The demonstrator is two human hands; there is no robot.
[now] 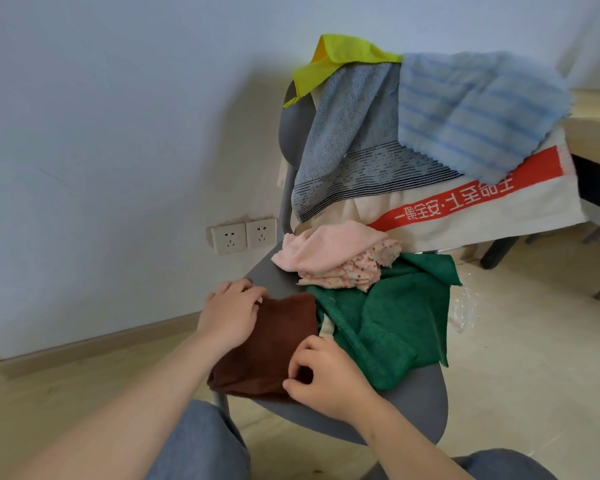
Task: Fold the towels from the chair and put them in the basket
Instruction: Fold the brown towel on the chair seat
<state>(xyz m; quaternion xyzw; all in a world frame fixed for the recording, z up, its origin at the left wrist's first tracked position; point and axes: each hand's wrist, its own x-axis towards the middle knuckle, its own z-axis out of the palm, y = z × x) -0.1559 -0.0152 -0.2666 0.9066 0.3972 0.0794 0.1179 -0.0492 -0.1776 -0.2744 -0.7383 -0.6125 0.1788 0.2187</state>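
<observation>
A brown towel (274,344) lies folded on the front left of the grey chair seat (420,396). My left hand (231,313) grips its far left corner with curled fingers. My right hand (326,375) pinches its near right edge. Beside it a green towel (392,327) lies crumpled, with a pink towel (326,249) and a speckled pink cloth (354,271) behind it. Over the chair back hang a yellow cloth (336,57), a grey towel (347,133), a blue striped towel (471,109) and a cream towel with a red band (471,199). No basket is in view.
A white wall with two sockets (243,235) stands behind the chair. A wooden desk (593,133) with dark legs is at the right. Crumpled clear plastic (463,310) lies on the light wood floor to the right of the seat. My knees show at the bottom.
</observation>
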